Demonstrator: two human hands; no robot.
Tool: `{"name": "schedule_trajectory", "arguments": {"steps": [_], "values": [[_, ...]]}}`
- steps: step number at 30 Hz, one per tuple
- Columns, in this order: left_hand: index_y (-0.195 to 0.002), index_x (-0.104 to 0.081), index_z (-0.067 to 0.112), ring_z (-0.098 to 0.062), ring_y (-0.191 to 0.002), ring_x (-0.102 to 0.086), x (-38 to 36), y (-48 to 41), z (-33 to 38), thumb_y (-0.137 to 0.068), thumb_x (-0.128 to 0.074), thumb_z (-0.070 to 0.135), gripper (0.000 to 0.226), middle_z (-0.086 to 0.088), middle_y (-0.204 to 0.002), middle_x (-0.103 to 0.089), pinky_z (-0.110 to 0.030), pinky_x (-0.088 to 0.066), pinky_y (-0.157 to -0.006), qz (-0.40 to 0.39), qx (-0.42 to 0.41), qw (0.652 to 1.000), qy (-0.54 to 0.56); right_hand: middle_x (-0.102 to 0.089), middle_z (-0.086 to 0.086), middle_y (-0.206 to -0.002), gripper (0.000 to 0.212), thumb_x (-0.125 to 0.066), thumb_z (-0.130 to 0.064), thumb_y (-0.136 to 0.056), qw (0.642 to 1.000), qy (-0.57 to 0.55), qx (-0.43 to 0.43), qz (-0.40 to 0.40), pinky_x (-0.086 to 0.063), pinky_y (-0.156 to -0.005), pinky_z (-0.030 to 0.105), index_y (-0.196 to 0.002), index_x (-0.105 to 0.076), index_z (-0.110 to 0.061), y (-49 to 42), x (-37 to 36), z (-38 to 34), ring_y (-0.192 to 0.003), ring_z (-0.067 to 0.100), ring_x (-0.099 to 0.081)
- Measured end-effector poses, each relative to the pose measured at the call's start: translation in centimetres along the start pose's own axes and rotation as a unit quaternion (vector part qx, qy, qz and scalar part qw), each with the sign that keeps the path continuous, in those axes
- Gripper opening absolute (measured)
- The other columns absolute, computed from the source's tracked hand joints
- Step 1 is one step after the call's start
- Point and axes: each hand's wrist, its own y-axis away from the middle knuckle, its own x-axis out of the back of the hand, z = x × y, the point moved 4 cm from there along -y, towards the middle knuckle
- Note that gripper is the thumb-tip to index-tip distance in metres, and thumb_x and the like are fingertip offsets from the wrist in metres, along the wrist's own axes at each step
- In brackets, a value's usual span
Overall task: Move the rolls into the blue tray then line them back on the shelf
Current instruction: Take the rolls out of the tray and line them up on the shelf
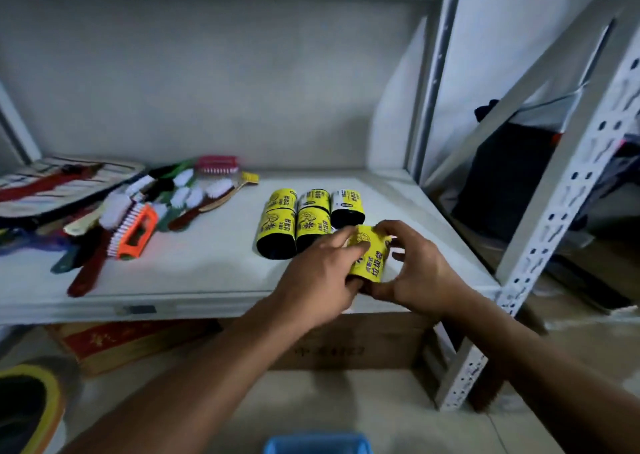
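Note:
Several black rolls with yellow labels (277,232) lie in two rows on the white shelf (194,273), right of centre. One more yellow-labelled roll (370,258) sits at the front right of that group, held between both hands. My left hand (318,280) grips its left side and my right hand (419,273) cups its right side and front end. A corner of the blue tray (317,445) shows at the bottom edge, below the shelf.
A heap of brushes (138,218) and a striped flat item (52,183) fill the shelf's left part. A perforated metal upright (540,246) stands at the right. Cardboard boxes (346,346) sit under the shelf.

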Motion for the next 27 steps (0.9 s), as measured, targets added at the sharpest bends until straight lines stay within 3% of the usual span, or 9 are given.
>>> {"name": "schedule_trajectory", "arguments": {"steps": [4, 7, 12, 16, 23, 27], "values": [[-0.119, -0.066, 0.017, -0.028, -0.117, -0.052, -1.5, -1.2, -0.6, -0.084, -0.063, 0.021, 0.035, -0.003, -0.125, -0.063, -0.039, -0.049, -0.091, 0.009, -0.013, 0.996, -0.084, -0.061, -0.011, -0.107, 0.08, -0.089, -0.039, -0.052, 0.999, 0.002, -0.042, -0.024, -0.053, -0.088, 0.033, -0.122, -0.051, -0.028, -1.8, -1.0, 1.5, -0.098, 0.012, -0.062], [-0.112, -0.067, 0.022, -0.025, -0.11, -0.052, -2.5, -1.5, -1.3, -0.088, -0.056, 0.028, 0.028, 0.002, -0.11, -0.066, -0.04, -0.046, -0.087, 0.037, -0.017, 0.99, -0.133, -0.064, -0.004, -0.109, 0.064, -0.082, -0.031, -0.063, 0.997, 0.031, -0.061, -0.043, -0.053, -0.089, 0.035, -0.121, -0.057, -0.023, -2.7, -1.9, 2.6, -0.1, 0.017, -0.061], [-0.117, -0.066, 0.025, -0.028, -0.128, -0.045, -2.7, -1.2, -1.9, -0.091, -0.054, 0.036, 0.031, -0.001, -0.127, -0.061, -0.044, -0.038, -0.094, 0.108, 0.003, 0.98, -0.167, -0.063, -0.005, -0.116, 0.044, -0.07, -0.022, -0.077, 0.997, 0.054, -0.026, -0.045, -0.051, -0.089, 0.036, -0.12, -0.062, -0.02, -3.3, -2.7, 3.3, -0.102, 0.018, -0.058], [-0.128, -0.056, 0.025, -0.031, -0.135, -0.038, -2.3, -0.9, -3.6, -0.092, -0.036, 0.054, 0.051, -0.004, -0.138, -0.052, -0.049, -0.037, -0.099, 0.119, 0.063, 0.974, -0.184, -0.061, 0.002, -0.126, 0.047, -0.068, -0.017, -0.081, 0.996, 0.08, -0.027, -0.033, -0.05, -0.091, 0.033, -0.128, -0.058, -0.017, -3.3, -2.9, 3.1, -0.111, 0.023, -0.057], [-0.138, -0.045, 0.029, -0.04, -0.138, -0.028, -2.3, -0.6, -7.7, -0.096, -0.04, 0.052, 0.048, -0.007, -0.149, -0.039, -0.059, -0.029, -0.102, 0.084, 0.155, 0.965, -0.195, -0.057, 0.006, -0.133, 0.052, -0.066, -0.013, -0.082, 0.993, 0.111, -0.031, -0.019, -0.049, -0.092, 0.036, -0.133, -0.054, -0.015, -3.6, -3.6, 2.6, -0.114, 0.028, -0.056], [-0.144, -0.035, 0.035, -0.038, -0.141, -0.021, -2.8, -0.4, -8.8, -0.098, -0.036, 0.054, 0.05, -0.003, -0.154, -0.03, -0.063, -0.025, -0.106, 0.054, 0.176, 0.966, -0.182, -0.061, 0.011, -0.121, 0.042, -0.065, -0.013, -0.082, 0.99, 0.132, -0.041, -0.003, -0.051, -0.082, 0.039, -0.123, -0.054, -0.015, -3.9, -3.8, 2.3, -0.103, 0.033, -0.06]]}}
